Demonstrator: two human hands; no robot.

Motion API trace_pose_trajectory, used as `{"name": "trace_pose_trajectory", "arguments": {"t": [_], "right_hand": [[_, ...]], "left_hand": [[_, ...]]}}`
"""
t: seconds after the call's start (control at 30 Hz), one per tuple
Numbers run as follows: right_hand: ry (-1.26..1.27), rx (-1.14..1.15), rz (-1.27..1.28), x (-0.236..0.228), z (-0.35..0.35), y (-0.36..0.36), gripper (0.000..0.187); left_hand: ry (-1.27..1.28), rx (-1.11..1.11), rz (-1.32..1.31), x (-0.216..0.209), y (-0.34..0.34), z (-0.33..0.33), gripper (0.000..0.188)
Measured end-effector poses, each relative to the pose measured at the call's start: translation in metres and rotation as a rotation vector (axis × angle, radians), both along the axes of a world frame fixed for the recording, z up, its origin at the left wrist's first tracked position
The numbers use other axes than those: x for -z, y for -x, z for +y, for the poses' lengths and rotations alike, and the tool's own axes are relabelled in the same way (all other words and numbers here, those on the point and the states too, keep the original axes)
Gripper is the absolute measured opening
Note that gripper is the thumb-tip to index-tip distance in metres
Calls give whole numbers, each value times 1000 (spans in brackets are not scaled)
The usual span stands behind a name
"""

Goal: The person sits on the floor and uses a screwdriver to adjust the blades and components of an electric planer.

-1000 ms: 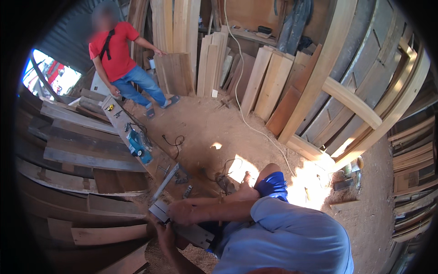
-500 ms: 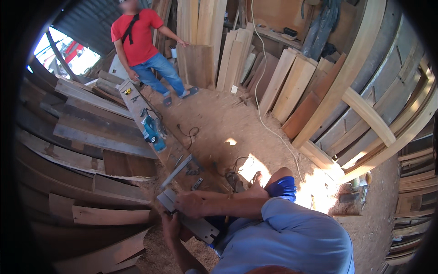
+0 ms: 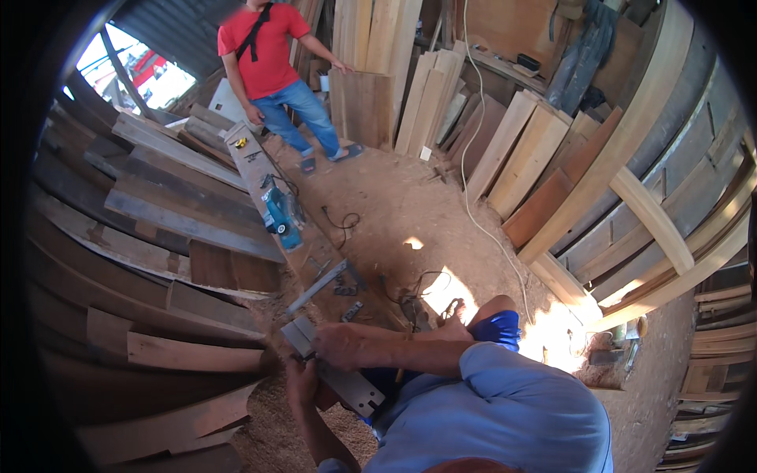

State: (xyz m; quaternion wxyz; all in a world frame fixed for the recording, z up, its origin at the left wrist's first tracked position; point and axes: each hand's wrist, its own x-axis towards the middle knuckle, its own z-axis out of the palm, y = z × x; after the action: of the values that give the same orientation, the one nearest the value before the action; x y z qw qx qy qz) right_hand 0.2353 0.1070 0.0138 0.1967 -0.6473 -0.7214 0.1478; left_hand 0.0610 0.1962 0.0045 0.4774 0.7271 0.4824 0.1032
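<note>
one long grey tool (image 3: 352, 386) | flat face, notched end, dark holes | both hands (image 3: 337, 347) holding it

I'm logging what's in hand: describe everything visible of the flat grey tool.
The flat grey tool looks metallic: long, smooth-faced, with a dark gap near the hands and small dark spots at the end nearest the body. It lies slantwise, the right hand over its middle, the left hand at its side. Its underside is hidden.

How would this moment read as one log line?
Left hand: holding grey tool; right hand: on grey tool; nearby: metal square, teal tool
</note>
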Motion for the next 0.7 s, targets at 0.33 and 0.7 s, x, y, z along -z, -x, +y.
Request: {"name": "trace_pose_trajectory", "arguments": {"t": [0.33, 0.7], "right_hand": [[-95, -113, 4, 6, 1, -10, 22], [-29, 100, 160, -1, -14, -14, 24]], "left_hand": [[22, -8, -136, -20, -15, -15, 39], [-52, -18, 1, -21, -13, -11, 40]]}}
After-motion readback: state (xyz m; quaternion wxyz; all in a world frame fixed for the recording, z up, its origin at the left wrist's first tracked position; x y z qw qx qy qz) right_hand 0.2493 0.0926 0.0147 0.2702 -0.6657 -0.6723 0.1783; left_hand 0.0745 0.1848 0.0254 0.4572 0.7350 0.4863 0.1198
